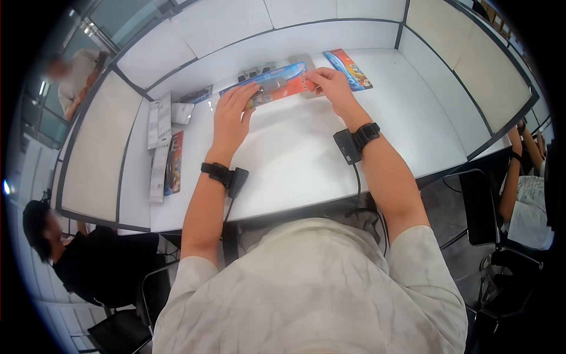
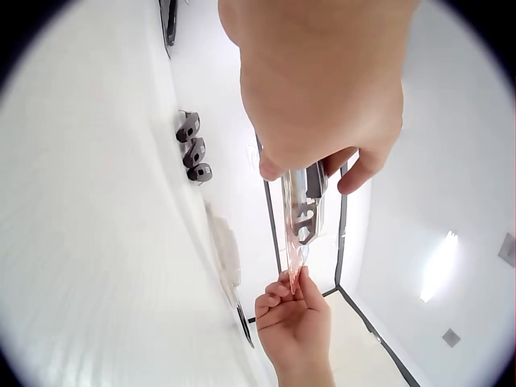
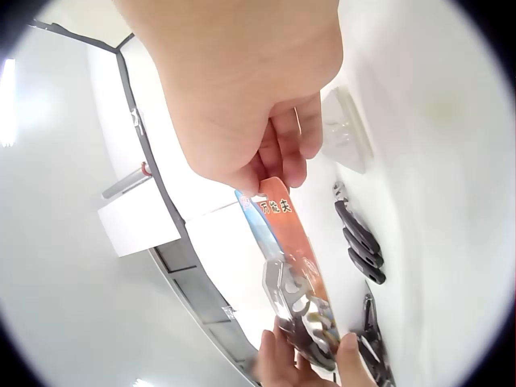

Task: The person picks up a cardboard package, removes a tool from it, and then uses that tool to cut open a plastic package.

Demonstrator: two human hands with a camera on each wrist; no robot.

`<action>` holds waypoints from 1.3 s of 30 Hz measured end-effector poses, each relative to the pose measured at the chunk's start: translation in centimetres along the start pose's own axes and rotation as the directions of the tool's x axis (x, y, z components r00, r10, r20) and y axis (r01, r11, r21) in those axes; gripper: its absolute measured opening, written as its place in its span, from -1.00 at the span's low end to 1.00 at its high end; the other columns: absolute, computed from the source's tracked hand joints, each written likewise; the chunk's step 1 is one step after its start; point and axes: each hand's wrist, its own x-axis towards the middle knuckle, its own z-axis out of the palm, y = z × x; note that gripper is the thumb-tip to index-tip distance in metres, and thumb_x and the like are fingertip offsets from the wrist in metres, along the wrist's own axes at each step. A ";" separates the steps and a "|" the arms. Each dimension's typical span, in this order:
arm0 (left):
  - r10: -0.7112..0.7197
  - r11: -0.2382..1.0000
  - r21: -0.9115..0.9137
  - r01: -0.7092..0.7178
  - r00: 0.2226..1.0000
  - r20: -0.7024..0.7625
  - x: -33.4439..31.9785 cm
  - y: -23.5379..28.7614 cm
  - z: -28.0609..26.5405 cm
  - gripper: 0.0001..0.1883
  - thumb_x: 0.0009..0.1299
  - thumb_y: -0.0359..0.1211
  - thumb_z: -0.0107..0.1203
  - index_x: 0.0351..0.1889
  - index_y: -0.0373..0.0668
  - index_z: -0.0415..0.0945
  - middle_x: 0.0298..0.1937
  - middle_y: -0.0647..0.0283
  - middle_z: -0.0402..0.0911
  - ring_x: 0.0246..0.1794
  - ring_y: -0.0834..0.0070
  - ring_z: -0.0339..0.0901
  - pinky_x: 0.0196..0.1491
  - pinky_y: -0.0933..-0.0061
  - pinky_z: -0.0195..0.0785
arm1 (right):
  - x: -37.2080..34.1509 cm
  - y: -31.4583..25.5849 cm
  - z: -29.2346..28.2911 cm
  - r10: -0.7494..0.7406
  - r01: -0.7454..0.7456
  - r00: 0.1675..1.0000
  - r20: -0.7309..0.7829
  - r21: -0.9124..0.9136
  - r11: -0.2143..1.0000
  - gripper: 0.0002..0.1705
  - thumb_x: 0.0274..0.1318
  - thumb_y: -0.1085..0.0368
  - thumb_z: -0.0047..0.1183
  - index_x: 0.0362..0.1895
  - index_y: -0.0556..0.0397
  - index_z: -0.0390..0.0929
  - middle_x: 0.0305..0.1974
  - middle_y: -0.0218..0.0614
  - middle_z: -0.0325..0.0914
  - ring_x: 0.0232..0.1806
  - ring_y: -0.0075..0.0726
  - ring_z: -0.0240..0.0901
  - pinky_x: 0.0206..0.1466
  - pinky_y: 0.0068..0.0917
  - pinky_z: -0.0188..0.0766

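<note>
One white table (image 1: 413, 124) spreads beneath the blister pack, and a pale partition (image 1: 336, 35) rises behind it. The single blister pack (image 1: 295, 88) (blue and orange-red card with a clear bubble) is held up above the tabletop, one hand at each end. The left hand (image 1: 233, 115) has fingers and thumb curled round the pack's left end; the right hand (image 1: 336, 88) pinches its right end, thumb and fingers closed to the card's thickness. Two more printed cards lie about: a blue-and-orange card (image 1: 351, 69) right of the pack, and a red-edged card (image 1: 175, 162) left of it, nearer the person. White packets (image 1: 157, 171), at least three, overlap left of the pack. One clear plastic shell (image 3: 345, 133) lies beyond the pack's right end; three dark grey pieces (image 2: 193, 149) sit in a row behind it. Inside the pack's bubble is one metal-headed tool (image 2: 306, 222).
</note>
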 end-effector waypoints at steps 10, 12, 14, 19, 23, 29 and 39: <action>0.009 1.000 0.024 -0.009 1.000 -0.002 -0.1 -0.3 -0.1 -0.41 0.18 -0.60 0.25 0.23 -0.07 0.54 0.28 0.32 0.60 0.27 0.16 0.47 0.30 0.17 0.32 | 0.4 0.3 -0.2 -0.011 0.011 1.000 -0.019 0.004 1.000 -0.77 0.27 0.15 0.23 -0.24 0.06 0.72 -0.39 -0.48 0.65 -0.38 -0.61 0.46 -0.27 -0.58 0.34; 0.016 0.999 0.031 -0.016 1.000 -0.005 -0.1 -0.3 -0.1 -0.41 0.18 -0.60 0.25 0.23 -0.07 0.54 0.27 0.33 0.60 0.27 0.16 0.47 0.30 0.17 0.32 | 0.5 0.4 -0.3 -0.011 0.011 1.000 -0.025 -0.003 1.000 -0.77 0.30 0.13 0.22 -0.25 0.03 0.72 -0.40 -0.49 0.65 -0.38 -0.62 0.48 -0.26 -0.58 0.34; 0.012 1.000 0.023 -0.012 1.000 -0.005 -0.2 -0.3 0.0 -0.42 0.18 -0.60 0.25 0.22 -0.07 0.54 0.27 0.33 0.60 0.27 0.17 0.47 0.30 0.17 0.33 | 0.5 0.4 -0.3 -0.012 0.012 0.999 -0.037 -0.003 1.000 -0.77 0.30 0.14 0.22 -0.25 0.03 0.72 -0.40 -0.49 0.65 -0.37 -0.62 0.48 -0.26 -0.59 0.34; -0.012 1.000 -0.005 0.012 1.000 -0.002 -0.2 -0.2 -0.1 -0.41 0.18 -0.61 0.25 0.23 -0.07 0.53 0.27 0.33 0.60 0.27 0.16 0.47 0.30 0.18 0.33 | 0.5 0.3 -0.5 -0.019 0.019 0.999 -0.044 0.004 1.000 -0.76 0.29 0.14 0.23 -0.23 0.06 0.72 -0.38 -0.47 0.64 -0.37 -0.61 0.46 -0.26 -0.57 0.37; -0.007 1.000 -0.020 0.007 1.000 -0.003 -0.3 -0.4 0.0 -0.40 0.17 -0.61 0.26 0.24 -0.08 0.52 0.27 0.31 0.60 0.27 0.16 0.47 0.29 0.18 0.33 | 0.5 0.2 -0.5 -0.016 0.018 0.998 -0.055 0.020 1.000 -0.74 0.29 0.14 0.23 -0.21 0.08 0.73 -0.36 -0.46 0.63 -0.37 -0.60 0.45 -0.25 -0.57 0.38; -0.101 0.988 -0.112 0.103 0.995 0.022 -0.5 -0.4 0.1 -0.36 0.15 -0.66 0.27 0.25 -0.08 0.52 0.24 0.24 0.60 0.21 0.17 0.49 0.16 0.26 0.46 | 0.4 -0.1 -0.3 -0.004 0.004 0.998 -0.062 0.002 1.000 -0.72 0.29 0.12 0.24 -0.21 0.09 0.73 -0.37 -0.46 0.63 -0.37 -0.59 0.45 -0.26 -0.57 0.37; -0.274 0.907 -0.307 0.289 0.957 0.092 -0.8 0.0 0.4 -0.35 0.20 -0.69 0.27 0.29 -0.08 0.50 0.17 0.11 0.56 0.04 0.27 0.59 0.01 0.41 0.59 | 0.7 0.2 -0.6 -0.005 0.004 0.997 -0.078 -0.013 1.000 -0.70 0.29 0.11 0.19 -0.25 0.11 0.72 -0.38 -0.41 0.65 -0.38 -0.56 0.47 -0.26 -0.55 0.37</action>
